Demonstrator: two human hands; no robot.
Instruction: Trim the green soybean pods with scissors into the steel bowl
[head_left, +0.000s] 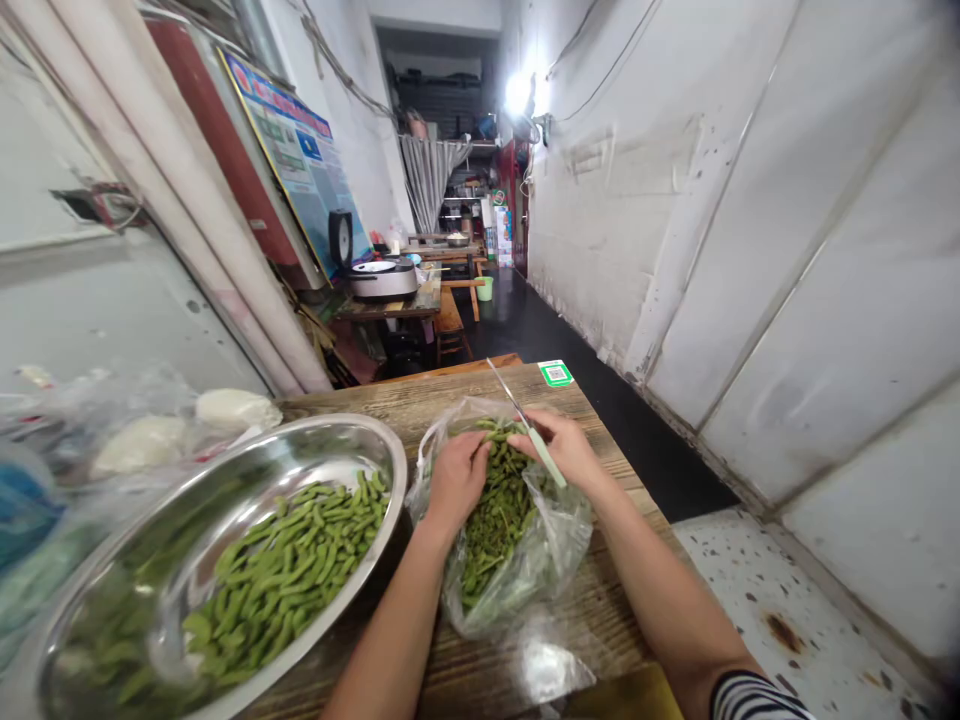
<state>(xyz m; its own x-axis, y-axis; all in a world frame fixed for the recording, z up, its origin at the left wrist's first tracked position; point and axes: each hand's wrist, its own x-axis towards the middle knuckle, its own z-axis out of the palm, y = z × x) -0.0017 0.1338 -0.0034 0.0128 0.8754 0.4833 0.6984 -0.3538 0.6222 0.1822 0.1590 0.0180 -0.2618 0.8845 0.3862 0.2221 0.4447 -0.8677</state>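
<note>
Green pods (495,520) fill the clear plastic bag (555,560) that I see standing open on the wooden table (420,390), directly between the two forearms. Over my feed, the left hand (459,478) reaches in from the bag's left side, fingers bent and close together, thumb and fingertips down among the upper pods; I cannot tell whether a pod is pinched there. The right hand (561,448) comes from the other side, its fingers closed around a bladed tool (549,458) with a pale green handle, the blade pointing up and away; I cannot make out whether it is a knife or scissors. Its thumb reaches toward the pods, near the left fingertips but apart from them. Left of the bag I have a steel basin (403,470), with a loose heap of pods (300,570) spread over its bottom. A green-and-white card (555,374) lies at the table's far edge.
</note>
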